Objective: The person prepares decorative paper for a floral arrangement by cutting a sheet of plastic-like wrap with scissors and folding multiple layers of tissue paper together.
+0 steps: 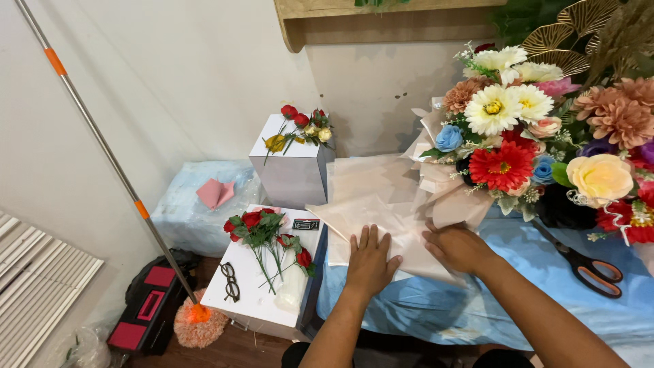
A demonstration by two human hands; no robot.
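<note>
My left hand [371,259] lies flat, fingers apart, on sheets of pale peach wrapping paper [371,197] spread over a blue-covered table [436,307]. My right hand [458,247] is curled and grips the paper's folded edge right below a large bouquet [518,136] of white, red, blue and peach artificial flowers, which is wrapped in the same paper. Both hands sit close together near the table's left front.
Orange-handled scissors [586,266] lie on the blue cloth at right. A white box [262,286] to the left holds red roses [262,232], eyeglasses [230,281] and a small black tag. A taller white box [293,163] carries more flowers. A mop [197,320] leans on the wall.
</note>
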